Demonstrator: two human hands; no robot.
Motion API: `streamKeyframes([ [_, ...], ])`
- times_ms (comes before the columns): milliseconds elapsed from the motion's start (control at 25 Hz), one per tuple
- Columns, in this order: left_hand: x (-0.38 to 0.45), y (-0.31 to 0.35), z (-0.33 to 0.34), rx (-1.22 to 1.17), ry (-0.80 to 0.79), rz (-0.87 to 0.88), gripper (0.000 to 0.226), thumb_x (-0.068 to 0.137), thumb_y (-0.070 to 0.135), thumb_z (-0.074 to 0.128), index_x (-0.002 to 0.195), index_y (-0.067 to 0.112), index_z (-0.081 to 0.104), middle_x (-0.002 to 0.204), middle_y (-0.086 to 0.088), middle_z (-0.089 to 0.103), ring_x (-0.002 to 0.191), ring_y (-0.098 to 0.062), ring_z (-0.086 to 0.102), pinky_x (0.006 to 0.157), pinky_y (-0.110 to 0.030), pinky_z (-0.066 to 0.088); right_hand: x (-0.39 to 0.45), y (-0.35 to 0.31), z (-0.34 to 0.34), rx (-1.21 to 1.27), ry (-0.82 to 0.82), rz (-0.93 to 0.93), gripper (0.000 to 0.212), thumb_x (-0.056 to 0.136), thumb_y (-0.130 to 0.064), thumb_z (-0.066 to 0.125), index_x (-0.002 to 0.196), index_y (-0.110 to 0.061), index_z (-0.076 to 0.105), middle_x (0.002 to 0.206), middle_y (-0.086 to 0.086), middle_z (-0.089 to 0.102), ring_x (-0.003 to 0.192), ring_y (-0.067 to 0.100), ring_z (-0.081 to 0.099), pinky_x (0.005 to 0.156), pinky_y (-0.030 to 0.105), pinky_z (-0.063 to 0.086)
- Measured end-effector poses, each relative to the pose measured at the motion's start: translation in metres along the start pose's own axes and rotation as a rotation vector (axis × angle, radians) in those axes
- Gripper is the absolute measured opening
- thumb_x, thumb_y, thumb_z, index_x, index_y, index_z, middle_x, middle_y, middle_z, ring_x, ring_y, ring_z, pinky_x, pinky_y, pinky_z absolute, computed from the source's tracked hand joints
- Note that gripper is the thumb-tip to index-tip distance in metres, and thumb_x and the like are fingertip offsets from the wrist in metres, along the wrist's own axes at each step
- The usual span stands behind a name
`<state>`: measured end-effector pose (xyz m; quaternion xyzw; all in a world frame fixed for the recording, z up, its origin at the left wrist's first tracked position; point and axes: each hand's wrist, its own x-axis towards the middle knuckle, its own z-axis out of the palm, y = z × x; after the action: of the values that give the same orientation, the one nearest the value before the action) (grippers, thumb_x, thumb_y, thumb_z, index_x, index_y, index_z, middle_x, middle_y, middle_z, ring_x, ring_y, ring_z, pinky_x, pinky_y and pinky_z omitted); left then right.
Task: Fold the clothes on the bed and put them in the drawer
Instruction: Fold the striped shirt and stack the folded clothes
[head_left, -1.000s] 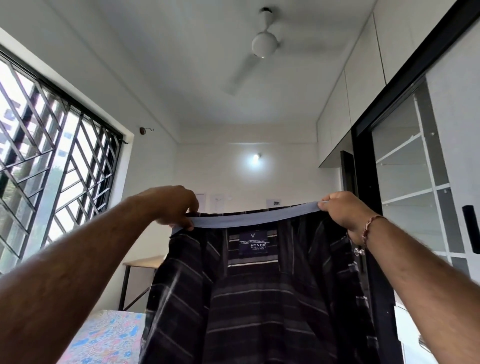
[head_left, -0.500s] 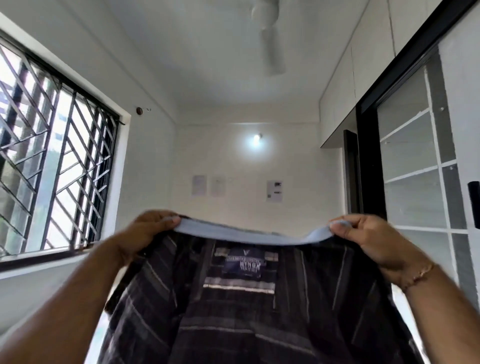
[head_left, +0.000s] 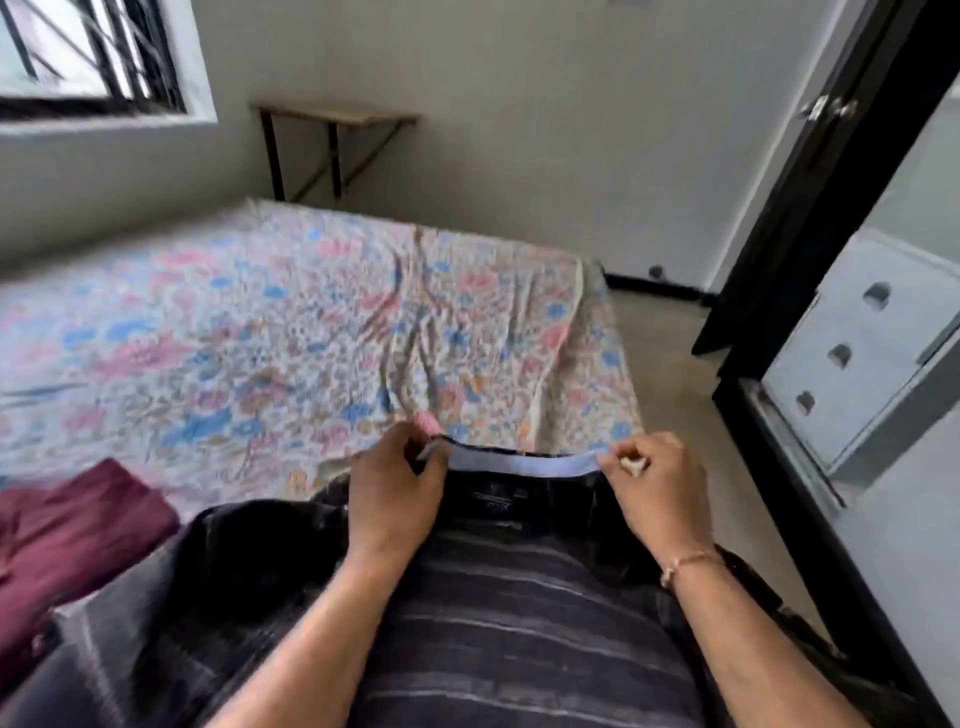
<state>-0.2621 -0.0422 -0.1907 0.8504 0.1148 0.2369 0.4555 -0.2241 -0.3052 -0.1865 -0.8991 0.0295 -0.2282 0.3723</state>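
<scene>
A dark striped shirt (head_left: 519, 613) with a pale blue collar band lies spread low in front of me, over the near edge of the bed (head_left: 270, 322) with its floral sheet. My left hand (head_left: 392, 493) pinches the left end of the collar. My right hand (head_left: 657, 493), with a thin bracelet at the wrist, pinches the right end. A maroon garment (head_left: 67, 540) lies folded on the bed at the left. White drawers (head_left: 852, 353) with round finger holes stand inside the wardrobe at the right.
A black wardrobe frame (head_left: 795, 223) runs along the right side. Beige floor (head_left: 670, 353) lies between bed and wardrobe. A small wooden wall shelf (head_left: 332, 114) hangs beyond the bed, with a barred window (head_left: 88, 52) at the upper left.
Both hands have brought the shirt down from chest height in the air to the bed, still holding its collar. My view has dropped from the ceiling and wall to the bed.
</scene>
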Motion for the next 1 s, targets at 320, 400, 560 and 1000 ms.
streamKeyframes([
  [320,-0.035,-0.013,0.034,-0.332,-0.256,-0.326,0.028,0.107,0.03,0.055,0.094,0.017,0.077,0.086,0.0,0.077,0.087,-0.02,0.073,0.078,-0.04,0.056,-0.097,0.028,0.02,0.943,-0.071,0.955,0.007,0.097,-0.002,0.065,0.095,-0.008,0.064,0.083,0.012,0.07,0.06,0.018,0.072,0.046,0.023,0.056],
  [400,-0.049,-0.004,0.036,-0.315,-0.294,-0.199,0.02,0.105,0.031,0.059,0.103,0.024,0.078,0.09,0.011,0.078,0.087,-0.006,0.072,0.08,-0.033,0.059,-0.101,0.014,0.012,1.135,-0.052,0.962,0.009,0.096,0.0,0.065,0.095,-0.009,0.062,0.086,0.011,0.073,0.076,0.027,0.077,0.057,0.027,0.062],
  [560,-0.084,0.016,0.033,-0.311,-0.249,-0.144,0.003,0.096,0.03,0.074,0.096,0.027,0.075,0.083,0.012,0.077,0.08,-0.003,0.073,0.074,-0.029,0.059,-0.118,-0.011,0.006,1.307,-0.058,0.863,0.01,0.092,0.0,0.067,0.092,-0.01,0.066,0.088,0.009,0.076,0.089,0.031,0.077,0.072,0.031,0.063],
  [1000,-0.118,0.005,0.053,-0.387,-0.309,-0.288,0.015,0.089,0.014,0.082,0.097,0.026,0.078,0.086,0.013,0.079,0.084,-0.002,0.075,0.086,-0.032,0.062,-0.136,-0.018,0.039,1.211,-0.132,0.795,0.008,0.083,0.002,0.076,0.09,0.004,0.071,0.089,0.021,0.074,0.08,0.026,0.069,0.074,0.027,0.059],
])
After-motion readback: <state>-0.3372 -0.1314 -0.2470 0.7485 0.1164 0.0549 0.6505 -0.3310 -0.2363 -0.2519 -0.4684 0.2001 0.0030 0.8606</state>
